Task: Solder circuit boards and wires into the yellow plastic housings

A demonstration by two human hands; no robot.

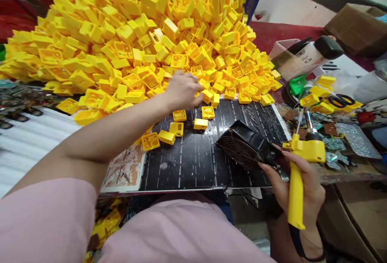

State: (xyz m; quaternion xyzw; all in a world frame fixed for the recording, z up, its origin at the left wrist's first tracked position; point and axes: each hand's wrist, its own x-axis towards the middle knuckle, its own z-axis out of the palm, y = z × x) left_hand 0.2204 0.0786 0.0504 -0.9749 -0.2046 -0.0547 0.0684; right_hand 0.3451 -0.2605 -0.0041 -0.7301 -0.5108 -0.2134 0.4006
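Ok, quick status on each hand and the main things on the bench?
Left hand: reaching into the pile's edge, fingers on a housing.
Right hand: gripping the soldering iron.
Soldering iron: held upright, tip up.
Yellow housings: heaped, a few loose on the mat.
Black fan: tilted on the mat.
Scissors: lying closed.

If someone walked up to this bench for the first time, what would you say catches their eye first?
The huge heap of yellow plastic housings fills the top left and spills onto the black mat. The left hand reaches into its lower edge, near a few loose pieces. At lower right, the right hand grips a yellow soldering gun beside a small black fan.
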